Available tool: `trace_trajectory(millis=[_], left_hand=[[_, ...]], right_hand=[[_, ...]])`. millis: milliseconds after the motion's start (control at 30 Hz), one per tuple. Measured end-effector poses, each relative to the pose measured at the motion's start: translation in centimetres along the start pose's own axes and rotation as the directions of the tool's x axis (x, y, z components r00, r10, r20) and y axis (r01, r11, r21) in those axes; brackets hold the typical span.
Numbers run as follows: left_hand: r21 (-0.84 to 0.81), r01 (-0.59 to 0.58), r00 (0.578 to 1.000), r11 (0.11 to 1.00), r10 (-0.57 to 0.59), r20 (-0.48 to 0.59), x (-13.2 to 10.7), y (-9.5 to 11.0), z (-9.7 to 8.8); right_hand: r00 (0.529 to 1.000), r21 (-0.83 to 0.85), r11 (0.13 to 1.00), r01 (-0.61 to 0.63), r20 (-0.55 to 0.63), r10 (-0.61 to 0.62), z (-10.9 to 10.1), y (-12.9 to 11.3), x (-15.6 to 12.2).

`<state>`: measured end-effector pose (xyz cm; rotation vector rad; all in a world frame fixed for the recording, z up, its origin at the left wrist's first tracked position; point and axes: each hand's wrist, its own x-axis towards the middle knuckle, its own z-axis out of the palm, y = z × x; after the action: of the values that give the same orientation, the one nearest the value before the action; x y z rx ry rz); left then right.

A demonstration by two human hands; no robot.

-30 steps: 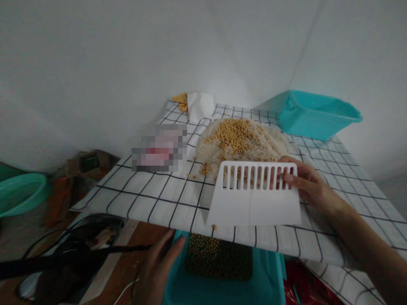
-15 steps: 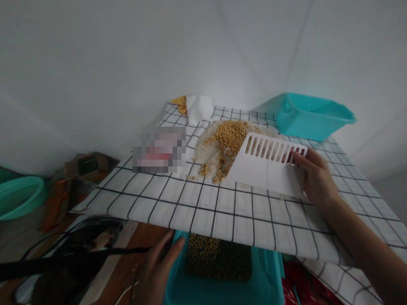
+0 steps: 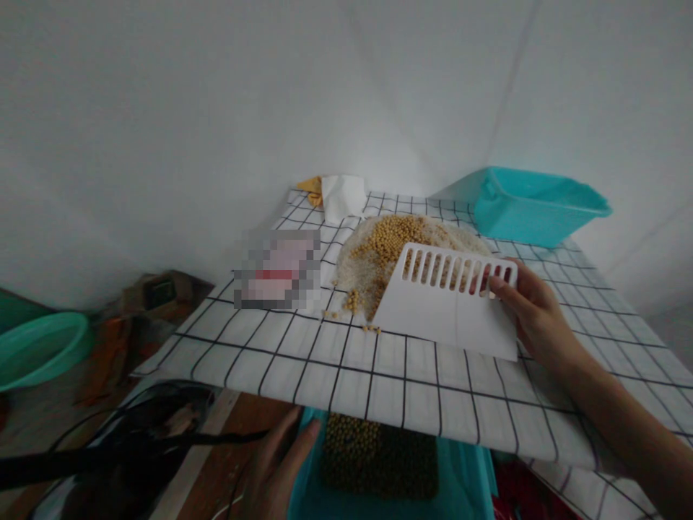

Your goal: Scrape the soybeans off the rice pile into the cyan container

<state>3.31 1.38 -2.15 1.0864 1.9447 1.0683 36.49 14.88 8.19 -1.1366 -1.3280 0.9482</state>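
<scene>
While left hand [image 3: 277, 466] sits low, right [image 3: 541, 321] pinches scraper [image 3: 447, 318].

Head-worn view, forward and down

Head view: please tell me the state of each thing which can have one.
White scraper, gripped by the right hand
Lower bin, open, partly filled with beans, rim held by the left hand
Upper bin, upright, open-topped
Grain pile, spread out, with yellow beans on top
Tablecloth, spread out
Green basin, upright, open-topped
Pixelated item, unclear
</scene>
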Motion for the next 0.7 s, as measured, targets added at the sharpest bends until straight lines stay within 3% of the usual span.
trace_trajectory(millis=[200, 367, 433, 600, 700], left_hand=[[-0.017, -0.034, 0.999, 0.999, 0.034, 0.015, -0.3, 0.0, 0.2], [-0.018, 0.046, 0.997, 0.999, -0.044, 0.070, 1.2, -1.3, -0.8], [0.008, -0.026, 0.989, 1.000, 0.025, 0.148, 1.5, -2.0, -1.2], [0.000, -0.075, 0.995, 0.997, 0.074, 0.073, 1.0, -2.6, -1.2], [-0.034, -0.076, 0.990, 0.997, 0.080, 0.113, 1.1, -2.5, -1.1]], right_hand=[[0.999, 0.003, 1.000, 0.014, 0.046, -0.015, 0.1, 0.0, 0.0], [0.998, -0.047, 0.998, 0.046, 0.049, -0.043, 0.0, 0.4, 0.2], [0.998, -0.034, 0.997, 0.067, 0.005, -0.067, -0.2, 0.5, 0.3], [0.998, -0.034, 0.998, 0.061, 0.013, -0.061, -0.2, 0.4, 0.2], [0.996, -0.082, 0.993, 0.080, 0.034, -0.078, -0.2, 0.5, 0.3]])
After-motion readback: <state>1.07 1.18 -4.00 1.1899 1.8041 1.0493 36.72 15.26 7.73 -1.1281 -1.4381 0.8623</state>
